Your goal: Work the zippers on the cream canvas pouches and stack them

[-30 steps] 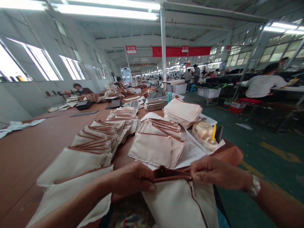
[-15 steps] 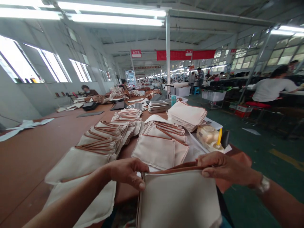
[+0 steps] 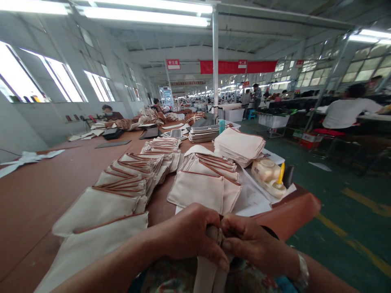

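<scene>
Both hands meet low in the middle, close to my body. My left hand (image 3: 195, 232) is closed on a cream fabric piece (image 3: 205, 274), its thumb pointing down along the near side. My right hand (image 3: 253, 240) pinches the same piece at its upper edge, touching my left fingertips. The piece hangs narrow and folded or edge-on below the hands, its far side hidden. Just beyond lies a fan of cream pieces with brown edges (image 3: 197, 191). Another long overlapping row (image 3: 119, 187) runs along the left.
A brown table (image 3: 36, 203) extends left. At the right edge stand a neat cream stack (image 3: 240, 144) and a plastic container (image 3: 265, 175) with a yellow-handled tool (image 3: 281, 173). Grey panels (image 3: 203, 133) and a teal cylinder (image 3: 222, 126) sit farther back. People work in the background.
The hands, earlier spread apart along the top edge of a broad, flat-facing cream piece, have come together. The piece now appears narrow, and its broad face no longer shows.
</scene>
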A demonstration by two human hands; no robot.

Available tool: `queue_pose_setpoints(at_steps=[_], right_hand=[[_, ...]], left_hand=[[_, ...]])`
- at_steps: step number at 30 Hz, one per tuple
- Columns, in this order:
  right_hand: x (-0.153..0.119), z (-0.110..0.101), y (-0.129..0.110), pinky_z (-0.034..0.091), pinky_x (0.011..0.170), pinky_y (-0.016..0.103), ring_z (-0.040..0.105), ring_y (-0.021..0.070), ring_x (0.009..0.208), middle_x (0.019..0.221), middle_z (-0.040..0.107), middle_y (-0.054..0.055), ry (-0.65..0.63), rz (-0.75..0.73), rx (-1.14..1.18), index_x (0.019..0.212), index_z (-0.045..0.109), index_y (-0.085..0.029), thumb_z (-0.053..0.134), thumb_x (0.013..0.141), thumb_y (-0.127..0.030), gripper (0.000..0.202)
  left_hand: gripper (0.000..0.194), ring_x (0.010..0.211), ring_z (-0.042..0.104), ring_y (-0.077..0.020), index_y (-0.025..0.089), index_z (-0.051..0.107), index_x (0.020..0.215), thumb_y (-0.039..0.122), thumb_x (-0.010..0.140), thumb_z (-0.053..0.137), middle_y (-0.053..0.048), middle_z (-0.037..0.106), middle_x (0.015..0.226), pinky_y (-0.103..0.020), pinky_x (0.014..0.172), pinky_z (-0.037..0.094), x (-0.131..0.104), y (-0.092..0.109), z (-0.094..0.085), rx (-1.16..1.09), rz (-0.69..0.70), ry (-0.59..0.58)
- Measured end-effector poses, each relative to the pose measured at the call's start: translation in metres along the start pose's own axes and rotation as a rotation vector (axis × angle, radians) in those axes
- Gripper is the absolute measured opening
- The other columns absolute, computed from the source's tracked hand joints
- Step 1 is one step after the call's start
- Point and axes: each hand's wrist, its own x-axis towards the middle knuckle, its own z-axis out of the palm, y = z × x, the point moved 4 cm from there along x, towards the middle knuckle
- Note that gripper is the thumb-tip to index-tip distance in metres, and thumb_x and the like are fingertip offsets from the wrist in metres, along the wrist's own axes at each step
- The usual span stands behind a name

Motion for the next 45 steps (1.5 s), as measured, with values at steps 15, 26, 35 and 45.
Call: queue_pose_setpoints(at_steps=[15,26,35,45], right_hand=[[-0.009,-0.011,0.001,0.034,0.063,0.023,0.042,0.0134,0.071,0.076,0.047,-0.001,0.126,0.062,-0.192,0.078,0.055,-0.016,0.048,0.097,-0.045,0.035],[-0.011,-0.011,0.008,0.027,0.055,0.022,0.034,0.0110,0.063,0.069,0.042,-0.003,0.158,0.108,-0.084,0.077,0.052,-0.016,0.050,0.096,-0.046,0.036],[-0.011,-0.012,0.016,0.025,0.051,0.022,0.029,0.0104,0.058,0.065,0.037,-0.004,0.173,0.164,-0.010,0.076,0.051,-0.016,0.051,0.091,-0.056,0.043],[-0.006,-0.017,0.020,0.024,0.054,0.022,0.029,0.0104,0.063,0.066,0.036,-0.006,0.255,0.115,-0.205,0.075,0.048,-0.016,0.073,0.078,-0.044,0.037]], left_hand=[[0.018,0.054,0.030,-0.0082,0.011,0.066,0.076,0.028,0.073,0.062,0.006,0.039,0.059,-0.022,0.045,0.020,0.015,-0.018,0.003,-0.042,-0.032,0.045],[0.036,0.060,0.034,-0.0087,0.012,0.063,0.081,0.041,0.067,0.077,0.005,0.044,0.065,-0.020,0.049,0.024,0.022,-0.020,0.008,-0.131,0.008,0.060],[0.027,0.054,0.032,-0.0078,0.011,0.067,0.078,0.035,0.069,0.073,0.004,0.048,0.061,-0.022,0.051,0.024,0.021,-0.026,0.014,-0.323,-0.017,-0.018],[0.019,0.057,0.033,-0.0091,0.011,0.068,0.079,0.023,0.077,0.054,0.004,0.044,0.061,-0.020,0.050,0.025,0.021,-0.018,0.012,-0.008,0.055,0.115]])
